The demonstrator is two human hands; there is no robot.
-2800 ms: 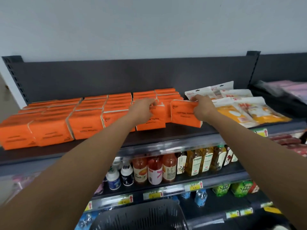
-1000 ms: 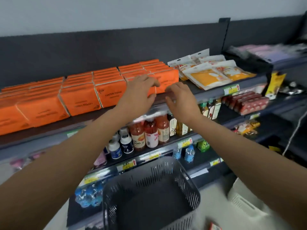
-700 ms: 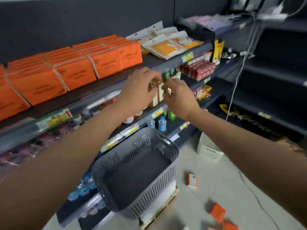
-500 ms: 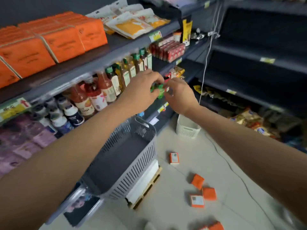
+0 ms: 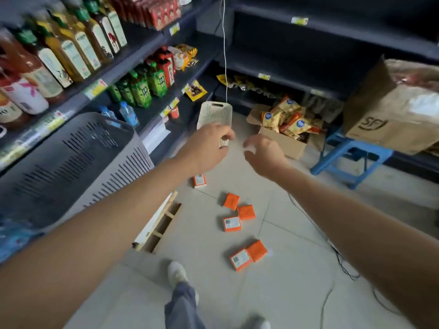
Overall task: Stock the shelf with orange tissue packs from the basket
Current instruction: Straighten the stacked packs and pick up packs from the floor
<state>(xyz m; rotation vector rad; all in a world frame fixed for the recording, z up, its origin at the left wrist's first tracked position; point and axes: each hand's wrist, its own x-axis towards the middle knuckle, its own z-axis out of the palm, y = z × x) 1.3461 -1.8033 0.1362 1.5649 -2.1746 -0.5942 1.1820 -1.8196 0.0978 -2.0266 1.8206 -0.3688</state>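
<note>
- I see both arms stretched out over the tiled floor (image 5: 297, 281). The left hand (image 5: 209, 144) has its fingers loosely curled and the right hand (image 5: 263, 150) is spread and blurred. Neither grips anything.
- The grey basket (image 5: 71, 162) sits at my left, against the shelves of bottles (image 5: 78, 46).
- Several orange tissue packs (image 5: 245, 212) lie scattered on the floor below the hands.
- A small white basket (image 5: 215, 113) stands beyond the left hand.
- At right, a cardboard box (image 5: 392, 110) sits near a blue stool (image 5: 351, 155).

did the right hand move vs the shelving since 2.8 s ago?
Yes: downward. The right hand is now well below the bottle shelf, out over the floor.
</note>
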